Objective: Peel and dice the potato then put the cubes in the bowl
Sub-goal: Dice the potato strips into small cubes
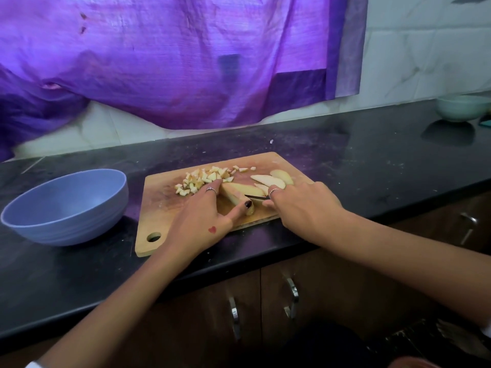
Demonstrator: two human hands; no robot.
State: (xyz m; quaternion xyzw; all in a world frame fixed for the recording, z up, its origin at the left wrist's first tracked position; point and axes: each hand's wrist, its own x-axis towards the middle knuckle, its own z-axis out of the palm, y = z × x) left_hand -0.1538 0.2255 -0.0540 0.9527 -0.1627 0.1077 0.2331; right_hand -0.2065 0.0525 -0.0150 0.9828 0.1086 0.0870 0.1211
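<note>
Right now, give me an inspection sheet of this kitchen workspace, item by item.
Surface: black countertop, dusty, specks scattered.
Job's things: wooden cutting board holds a pile of diced potato cubes, slices and a potato piece being cut with a knife; blue bowl left of the board, no cubes visible inside.
Clutter: pale green bowl at far right.
Hands: left hand steadies the potato piece; right hand grips the knife.
Cables: nothing seen.
Surroundings: purple cloth over a tiled wall; brown cabinets with metal handles below.
</note>
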